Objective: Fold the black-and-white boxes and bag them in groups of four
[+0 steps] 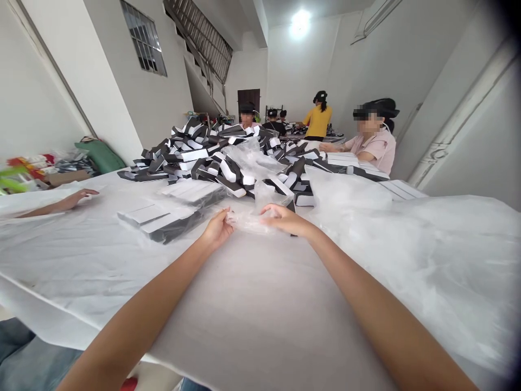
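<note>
A clear plastic bag (248, 220), thin and crumpled, is stretched between the person's two hands just below the middle of the frame. The left hand (217, 228) is partly closed, its fingers gathered and pinching one side of the bag. The right hand (285, 220) is curled in the same way, gripping the film from the other side. Both hover just over the white-sheeted surface (260, 309). Just left of the hands lie two stacks of flat black-and-white boxes (163, 217). Behind them, a heap of boxes (220, 157), too many to count, fills the upper middle of the frame, with one loose sheet of clear film (252, 160) lying on it. At the left edge, a co-worker's hand (77, 200) rests on the sheet. Five people sit or stand further back: one in a pink shirt (372, 146) at right, one in a yellow shirt (317, 120) standing, and three more (272, 122) small in the distance.
</note>
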A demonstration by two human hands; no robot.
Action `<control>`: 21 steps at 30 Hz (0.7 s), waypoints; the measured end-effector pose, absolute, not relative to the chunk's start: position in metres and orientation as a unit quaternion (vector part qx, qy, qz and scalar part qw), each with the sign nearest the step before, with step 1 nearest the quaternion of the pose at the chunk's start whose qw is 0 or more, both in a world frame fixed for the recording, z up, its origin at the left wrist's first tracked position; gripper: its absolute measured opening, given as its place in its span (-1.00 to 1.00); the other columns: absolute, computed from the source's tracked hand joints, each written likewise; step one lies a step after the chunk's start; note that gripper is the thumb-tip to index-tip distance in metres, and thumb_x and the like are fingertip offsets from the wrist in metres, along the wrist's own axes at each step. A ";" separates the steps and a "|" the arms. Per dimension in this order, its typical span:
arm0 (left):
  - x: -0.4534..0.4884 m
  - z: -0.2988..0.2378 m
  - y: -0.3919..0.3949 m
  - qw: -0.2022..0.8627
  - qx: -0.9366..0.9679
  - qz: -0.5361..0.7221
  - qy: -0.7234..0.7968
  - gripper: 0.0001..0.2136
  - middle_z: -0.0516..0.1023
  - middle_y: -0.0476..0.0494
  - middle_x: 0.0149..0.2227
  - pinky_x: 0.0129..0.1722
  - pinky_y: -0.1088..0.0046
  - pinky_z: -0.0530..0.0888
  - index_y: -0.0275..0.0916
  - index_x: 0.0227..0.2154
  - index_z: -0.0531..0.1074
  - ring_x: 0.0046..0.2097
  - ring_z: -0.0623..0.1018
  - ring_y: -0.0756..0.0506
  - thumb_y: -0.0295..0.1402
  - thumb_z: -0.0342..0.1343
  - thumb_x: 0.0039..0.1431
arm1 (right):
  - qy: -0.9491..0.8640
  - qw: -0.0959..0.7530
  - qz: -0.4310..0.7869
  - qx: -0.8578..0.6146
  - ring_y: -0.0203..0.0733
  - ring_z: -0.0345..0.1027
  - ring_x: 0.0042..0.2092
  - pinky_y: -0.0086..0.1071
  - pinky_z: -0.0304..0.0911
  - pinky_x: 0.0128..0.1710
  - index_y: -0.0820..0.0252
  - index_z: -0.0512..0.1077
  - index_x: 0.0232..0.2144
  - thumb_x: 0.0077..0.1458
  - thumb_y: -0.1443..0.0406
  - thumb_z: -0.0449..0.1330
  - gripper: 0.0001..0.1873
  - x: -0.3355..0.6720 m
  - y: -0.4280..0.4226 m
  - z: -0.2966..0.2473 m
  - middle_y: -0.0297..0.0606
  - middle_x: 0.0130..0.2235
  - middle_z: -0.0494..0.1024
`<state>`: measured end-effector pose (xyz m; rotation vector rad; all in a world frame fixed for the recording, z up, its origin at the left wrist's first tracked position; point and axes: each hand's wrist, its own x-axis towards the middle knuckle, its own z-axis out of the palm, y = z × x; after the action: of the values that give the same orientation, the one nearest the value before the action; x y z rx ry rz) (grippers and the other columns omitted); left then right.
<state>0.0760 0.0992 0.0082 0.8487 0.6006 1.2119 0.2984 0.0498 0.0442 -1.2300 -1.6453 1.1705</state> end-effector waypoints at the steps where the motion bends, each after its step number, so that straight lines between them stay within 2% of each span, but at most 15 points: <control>1: 0.075 0.009 0.099 0.694 0.386 0.544 0.270 -0.81 0.33 0.07 -0.54 -0.46 0.56 0.37 -0.25 -0.51 0.26 -0.52 0.35 0.08 -0.39 0.18 0.08 | -0.685 0.330 0.407 -0.506 -0.39 0.06 -0.54 -0.49 -0.05 -0.56 0.08 0.50 -0.30 -0.15 0.15 0.35 -0.69 0.298 0.048 0.045 -0.50 -0.55 0.25; 3: 0.072 0.010 0.099 0.688 0.403 0.536 0.276 -0.80 0.33 0.09 -0.54 -0.53 0.57 0.30 -0.24 -0.50 0.27 -0.56 0.31 0.09 -0.36 0.22 0.04 | -0.715 0.307 0.336 -0.531 -0.37 0.12 -0.50 -0.48 -0.01 -0.52 0.12 0.52 -0.37 -0.09 0.14 0.31 -0.77 0.295 0.047 0.046 -0.45 -0.53 0.31; 6: 0.069 0.013 0.094 0.687 0.437 0.503 0.290 -0.83 0.32 0.10 -0.55 -0.61 0.56 0.19 -0.24 -0.43 0.37 -0.59 0.29 0.09 -0.33 0.25 -0.02 | -0.668 0.410 0.337 -0.522 -0.33 0.23 -0.46 -0.45 0.09 -0.45 0.17 0.49 -0.44 0.07 0.15 0.18 -0.78 0.289 0.052 0.043 -0.37 -0.47 0.42; 9: 0.071 0.015 0.087 0.655 0.526 0.435 0.325 -0.75 0.38 0.08 -0.55 -0.61 0.57 0.13 -0.26 -0.33 0.48 -0.59 0.28 0.09 -0.36 0.34 -0.11 | -0.597 0.501 0.379 -0.499 -0.32 0.31 -0.43 -0.44 0.20 -0.39 0.18 0.38 -0.42 0.18 0.11 0.07 -0.72 0.285 0.059 0.042 -0.30 -0.40 0.47; 11: 0.076 0.013 0.084 0.621 0.560 0.412 0.361 -0.71 0.43 0.05 -0.54 -0.58 0.56 0.15 -0.28 -0.34 0.51 -0.55 0.34 0.06 -0.38 0.39 -0.19 | -0.536 0.550 0.426 -0.478 -0.34 0.27 -0.49 -0.44 0.21 -0.42 0.15 0.31 -0.41 0.18 0.06 0.06 -0.70 0.286 0.061 0.043 -0.36 -0.48 0.39; 13: 0.080 0.008 0.085 0.606 0.544 0.430 0.389 -0.75 0.43 0.03 -0.56 -0.55 0.55 0.19 -0.29 -0.41 0.51 -0.52 0.39 0.02 -0.36 0.39 -0.20 | -0.486 0.581 0.463 -0.461 -0.38 0.11 -0.59 -0.46 0.13 -0.53 0.12 0.25 -0.42 0.14 0.02 0.09 -0.68 0.287 0.060 0.045 -0.48 -0.58 0.21; 15: 0.082 0.003 0.088 0.602 0.512 0.462 0.402 -0.82 0.41 0.03 -0.58 -0.55 0.55 0.21 -0.29 -0.46 0.49 -0.54 0.38 0.03 -0.35 0.34 -0.13 | -0.479 0.580 0.472 -0.460 -0.41 -0.06 -0.63 -0.47 -0.01 -0.61 0.11 0.24 -0.45 0.10 0.01 0.12 -0.68 0.290 0.058 0.047 -0.54 -0.61 0.09; 16: 0.082 0.002 0.091 0.600 0.499 0.479 0.402 -0.85 0.42 0.03 -0.57 -0.54 0.55 0.23 -0.29 -0.46 0.47 -0.54 0.38 0.03 -0.35 0.30 -0.08 | -0.486 0.568 0.470 -0.470 -0.41 -0.07 -0.63 -0.47 -0.04 -0.61 0.11 0.27 -0.44 0.07 0.03 0.16 -0.70 0.292 0.057 0.048 -0.53 -0.61 0.10; 19: 0.079 0.000 0.100 0.594 0.460 0.527 0.396 -0.91 0.48 -0.05 -0.49 -0.43 0.50 0.37 -0.27 -0.51 0.39 -0.46 0.46 0.00 -0.39 0.19 -0.01 | -0.544 0.500 0.402 -0.541 -0.34 0.15 -0.53 -0.45 0.02 -0.53 0.12 0.40 -0.37 -0.16 0.19 0.35 -0.72 0.296 0.055 0.046 -0.45 -0.54 0.31; 21: 0.076 0.001 0.105 0.589 0.444 0.549 0.394 -0.89 0.47 -0.08 -0.50 -0.35 0.45 0.43 -0.25 -0.54 0.33 -0.41 0.49 -0.04 -0.39 0.13 0.02 | -0.571 0.469 0.350 -0.576 -0.27 0.24 -0.44 -0.44 0.05 -0.46 0.14 0.44 -0.42 -0.25 0.32 0.37 -0.75 0.297 0.056 0.042 -0.41 -0.51 0.38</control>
<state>0.0761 0.1046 0.0013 1.0332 0.9180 1.2781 0.2975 0.0557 0.0416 -1.4113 -1.3990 0.8572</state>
